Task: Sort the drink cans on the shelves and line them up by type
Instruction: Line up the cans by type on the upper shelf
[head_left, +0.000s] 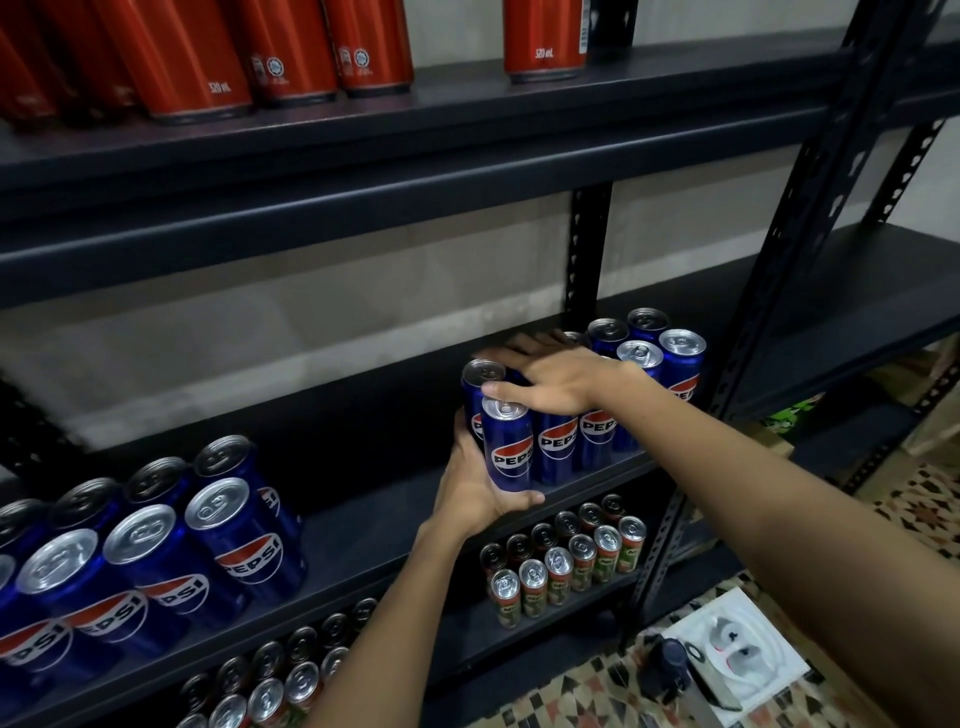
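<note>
Several blue Pepsi cans stand in a cluster at the right end of the middle shelf. My left hand grips the front-left can of that cluster from the left and below, thumb under its base. My right hand lies flat across the tops of the cans, fingers stretched out to the left. A second group of blue Pepsi cans stands at the left end of the same shelf. Red cans line the top shelf.
Green-labelled cans stand in rows on the lower shelf, with more cans at the lower left. A black perforated upright rises behind the cluster. A white box and a dark bottle lie on the patterned floor at right.
</note>
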